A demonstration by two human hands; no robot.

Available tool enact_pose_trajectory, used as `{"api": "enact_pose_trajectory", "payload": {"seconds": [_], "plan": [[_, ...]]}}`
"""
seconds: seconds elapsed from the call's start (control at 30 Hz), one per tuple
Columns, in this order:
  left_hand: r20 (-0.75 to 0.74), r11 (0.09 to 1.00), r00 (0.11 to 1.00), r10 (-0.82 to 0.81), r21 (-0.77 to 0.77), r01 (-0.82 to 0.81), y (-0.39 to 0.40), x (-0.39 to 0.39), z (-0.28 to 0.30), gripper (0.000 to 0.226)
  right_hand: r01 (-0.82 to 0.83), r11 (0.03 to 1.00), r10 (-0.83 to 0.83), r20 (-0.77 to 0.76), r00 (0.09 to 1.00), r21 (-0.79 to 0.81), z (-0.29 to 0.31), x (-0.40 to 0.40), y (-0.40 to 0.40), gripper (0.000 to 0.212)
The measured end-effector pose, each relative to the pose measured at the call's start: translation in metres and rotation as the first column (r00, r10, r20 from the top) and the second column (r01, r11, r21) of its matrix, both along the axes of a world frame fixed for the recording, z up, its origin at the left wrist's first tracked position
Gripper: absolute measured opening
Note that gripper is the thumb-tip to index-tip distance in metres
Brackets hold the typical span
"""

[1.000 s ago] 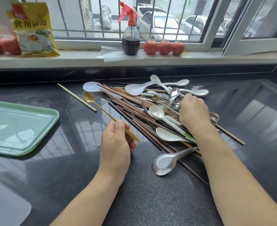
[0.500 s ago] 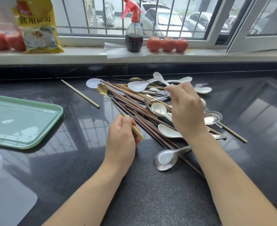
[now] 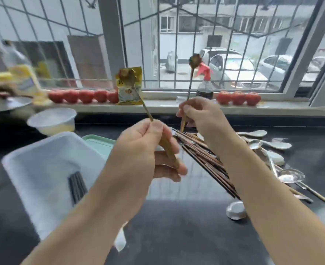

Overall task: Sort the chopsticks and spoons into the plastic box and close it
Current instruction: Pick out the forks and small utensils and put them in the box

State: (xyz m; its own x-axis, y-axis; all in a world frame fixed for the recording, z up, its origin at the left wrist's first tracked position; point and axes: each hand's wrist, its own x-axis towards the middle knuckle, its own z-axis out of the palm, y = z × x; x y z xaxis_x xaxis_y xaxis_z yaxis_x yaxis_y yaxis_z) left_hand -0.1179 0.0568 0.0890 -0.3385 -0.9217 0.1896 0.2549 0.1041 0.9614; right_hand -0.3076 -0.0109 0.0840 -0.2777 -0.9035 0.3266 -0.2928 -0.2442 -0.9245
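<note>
Far left, upper part of the frame: blurred bottle (image 3: 22, 73) and round tub (image 3: 52, 121) at the back of the counter (image 3: 186, 236). Lower left I see the clear box (image 3: 43, 169), open, w/ a few dark chopsticks (image 3: 77, 186) lying inside. Green lid (image 3: 98, 144) just behind it, partly hidden by my left hand (image 3: 144, 155). That hand is mid-frame, raised, thumb & curled fingers pinching a gold spoon (image 3: 138, 94) by the handle, bowl up and tilted left in front of the yellow packet (image 3: 129, 87) on the sill. Right of it, my right hand (image 3: 200, 113) pinches a 2nd spoon (image 3: 191, 73) near the handle end, thumb vs forefinger, spoon nearly upright, bowl up by the spray bottle (image 3: 204, 85). Tomatoes (image 3: 238, 97) line the sill. Below the hands, centre-right, brown chopsticks (image 3: 205, 159) lie in a bundle on the counter; white & steel spoons (image 3: 272, 148) lie heaped at right edge, still unsorted. Whole frame is motion-blurred.
</note>
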Motion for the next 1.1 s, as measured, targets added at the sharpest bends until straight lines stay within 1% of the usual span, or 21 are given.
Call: {"api": "enact_pose_trajectory", "payload": {"seconds": [0.03, 0.1, 0.17, 0.2, 0.27, 0.33, 0.37, 0.4, 0.5, 0.57, 0.63, 0.7, 0.77, 0.87, 0.97, 1.1], "plan": [[0.019, 0.998, 0.998, 0.056, -0.025, -0.056, -0.005, 0.028, 0.013, 0.035, -0.071, 0.997, 0.072, 0.056, 0.996, -0.016, 0.011, 0.022, -0.006, 0.02], [0.054, 0.972, 0.973, 0.225, -0.082, -0.22, -0.017, 0.086, 0.031, 0.034, -0.21, 0.977, 0.212, 0.117, 0.97, -0.026, 0.027, 0.07, -0.017, 0.017], [0.054, 0.917, 0.919, 0.389, -0.12, -0.381, -0.029, 0.138, 0.038, 0.035, -0.338, 0.941, 0.336, 0.141, 0.931, -0.012, 0.036, 0.116, -0.022, 0.014], [0.044, 0.885, 0.888, 0.457, -0.116, -0.45, -0.033, 0.162, 0.037, 0.035, -0.396, 0.918, 0.391, 0.15, 0.908, 0.005, 0.038, 0.137, -0.022, 0.018], [0.022, 0.821, 0.823, 0.567, -0.084, -0.564, -0.039, 0.204, 0.025, 0.034, -0.489, 0.868, 0.481, 0.105, 0.871, 0.084, 0.037, 0.172, -0.021, 0.022], [0.004, 0.763, 0.763, 0.646, -0.038, -0.645, -0.044, 0.235, 0.002, 0.034, -0.532, 0.809, 0.556, -0.032, 0.83, 0.249, 0.031, 0.198, -0.02, 0.011], [0.004, 0.74, 0.74, 0.672, -0.006, -0.672, -0.047, 0.245, -0.014, 0.034, -0.524, 0.777, 0.587, -0.103, 0.803, 0.35, 0.027, 0.21, -0.019, 0.003], [0.009, 0.722, 0.722, 0.691, 0.03, -0.691, -0.052, 0.253, -0.031, 0.033, -0.494, 0.747, 0.612, -0.167, 0.773, 0.445, 0.023, 0.22, -0.019, 0.003], [0.031, 0.69, 0.697, 0.716, 0.116, -0.714, -0.066, 0.259, -0.077, 0.034, -0.357, 0.637, 0.69, -0.3, 0.658, 0.683, 0.005, 0.247, -0.026, 0.014], [0.048, 0.694, 0.703, 0.709, 0.13, -0.709, -0.073, 0.256, -0.1, 0.033, -0.251, 0.541, 0.765, -0.346, 0.544, 0.802, -0.01, 0.261, -0.034, 0.02], [0.071, 0.7, 0.713, 0.697, 0.15, -0.699, -0.077, 0.252, -0.122, 0.031, -0.174, 0.443, 0.836, -0.335, 0.436, 0.88, -0.028, 0.272, -0.043, 0.021], [0.094, 0.71, 0.726, 0.681, 0.155, -0.687, -0.077, 0.249, -0.142, 0.031, -0.125, 0.377, 0.873, -0.308, 0.377, 0.918, -0.042, 0.28, -0.052, 0.017], [0.116, 0.717, 0.728, 0.676, 0.128, -0.685, -0.077, 0.249, -0.154, 0.031, -0.087, 0.346, 0.891, -0.298, 0.342, 0.934, -0.051, 0.286, -0.058, 0.012], [0.129, 0.728, 0.735, 0.666, 0.105, -0.677, -0.076, 0.25, -0.155, 0.031, -0.052, 0.295, 0.907, -0.263, 0.33, 0.954, -0.063, 0.294, -0.064, 0.009], [0.124, 0.736, 0.744, 0.656, 0.114, -0.668, -0.077, 0.25, -0.155, 0.031, -0.021, 0.282, 0.915, -0.263, 0.307, 0.959, -0.073, 0.301, -0.066, 0.019], [0.123, 0.742, 0.749, 0.651, 0.1, -0.662, -0.08, 0.253, -0.162, 0.031, -0.012, 0.28, 0.936, -0.27, 0.225, 0.96, -0.075, 0.307, -0.063, 0.025]]}}
